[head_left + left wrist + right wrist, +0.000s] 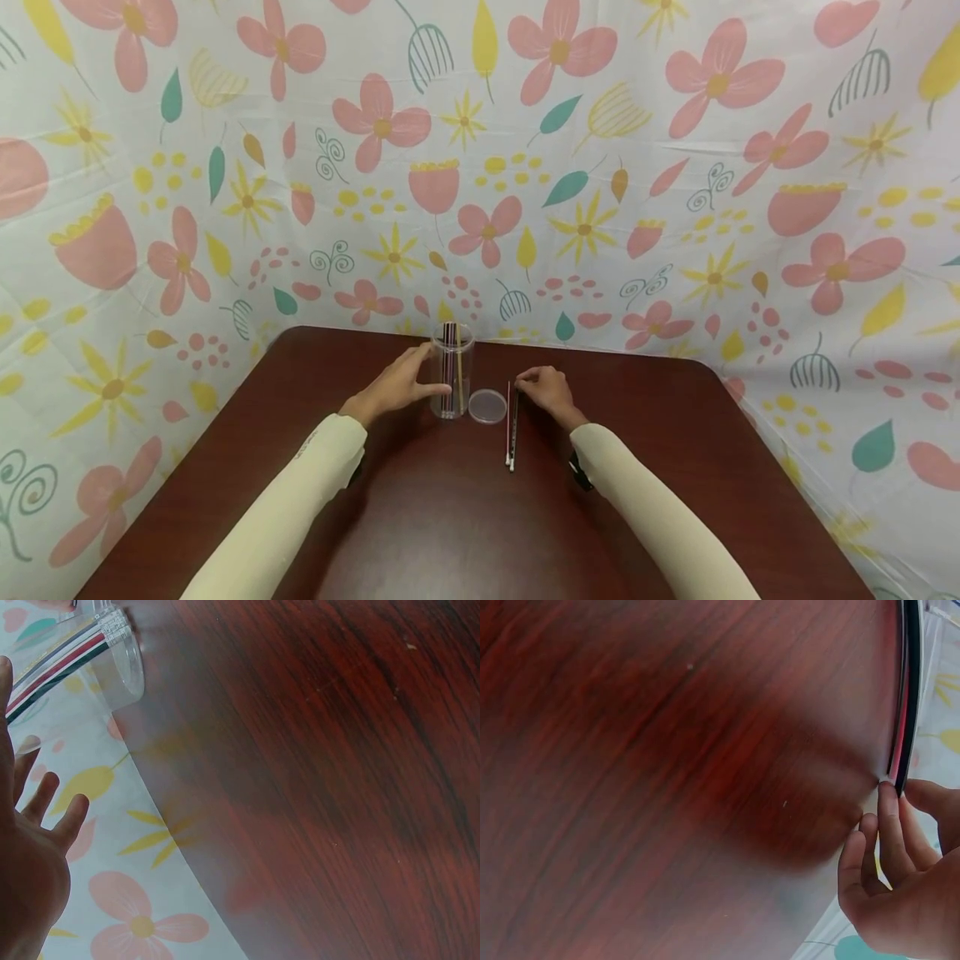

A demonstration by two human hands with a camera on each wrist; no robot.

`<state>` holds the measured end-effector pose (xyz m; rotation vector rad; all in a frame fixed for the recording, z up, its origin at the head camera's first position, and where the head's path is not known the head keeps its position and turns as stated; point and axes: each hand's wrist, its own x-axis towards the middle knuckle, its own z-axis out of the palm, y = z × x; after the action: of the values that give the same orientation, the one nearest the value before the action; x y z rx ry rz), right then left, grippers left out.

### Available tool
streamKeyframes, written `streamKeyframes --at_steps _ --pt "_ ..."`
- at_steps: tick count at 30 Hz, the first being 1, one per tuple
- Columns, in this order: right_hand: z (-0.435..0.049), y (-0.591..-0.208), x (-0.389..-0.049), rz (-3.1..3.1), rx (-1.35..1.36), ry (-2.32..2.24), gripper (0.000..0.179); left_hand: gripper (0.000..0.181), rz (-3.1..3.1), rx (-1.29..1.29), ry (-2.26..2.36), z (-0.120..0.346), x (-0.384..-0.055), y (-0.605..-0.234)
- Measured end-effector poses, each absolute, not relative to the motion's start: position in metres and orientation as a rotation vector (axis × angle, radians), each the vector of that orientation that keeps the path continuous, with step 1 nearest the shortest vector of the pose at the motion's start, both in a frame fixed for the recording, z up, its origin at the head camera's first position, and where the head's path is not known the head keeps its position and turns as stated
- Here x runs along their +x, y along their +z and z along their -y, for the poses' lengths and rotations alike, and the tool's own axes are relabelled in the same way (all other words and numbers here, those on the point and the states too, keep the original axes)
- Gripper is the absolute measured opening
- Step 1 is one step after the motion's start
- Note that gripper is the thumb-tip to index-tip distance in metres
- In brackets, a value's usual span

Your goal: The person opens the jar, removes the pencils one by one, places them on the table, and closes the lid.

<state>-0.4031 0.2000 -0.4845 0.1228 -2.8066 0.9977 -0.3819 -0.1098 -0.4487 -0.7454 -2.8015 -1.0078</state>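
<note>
- Clear plastic jar stands upright on the dark wood table, uncapped, striped pencils inside; its round lid lies flat just beside it.
- Left hand: I have it spread wide round the jar, thumb across the near side; holding it steady, I'd say.
- Right hand: narrow pinch, thumb and fingertip on the far end of the black pencil.
- Red pencil lies alongside it, right of the lid, white tips towards me. Can't tell if my pinch takes this one too.
- Step, my read: picking up loose pencils, probably to go in the jar.
- Next move likely calls for a firm pinch, a lift, then tipping the pencil upright to clear the rim, left hand bracing the jar.
</note>
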Motion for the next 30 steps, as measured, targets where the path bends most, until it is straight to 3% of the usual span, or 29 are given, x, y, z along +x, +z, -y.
streamKeyframes --at_steps 30 --pt "-0.1923 -0.4892 -0.4051 2.861 0.111 0.926 0.018 0.078 2.788 -0.771 -1.017 0.1109 -0.3819 -0.4464"
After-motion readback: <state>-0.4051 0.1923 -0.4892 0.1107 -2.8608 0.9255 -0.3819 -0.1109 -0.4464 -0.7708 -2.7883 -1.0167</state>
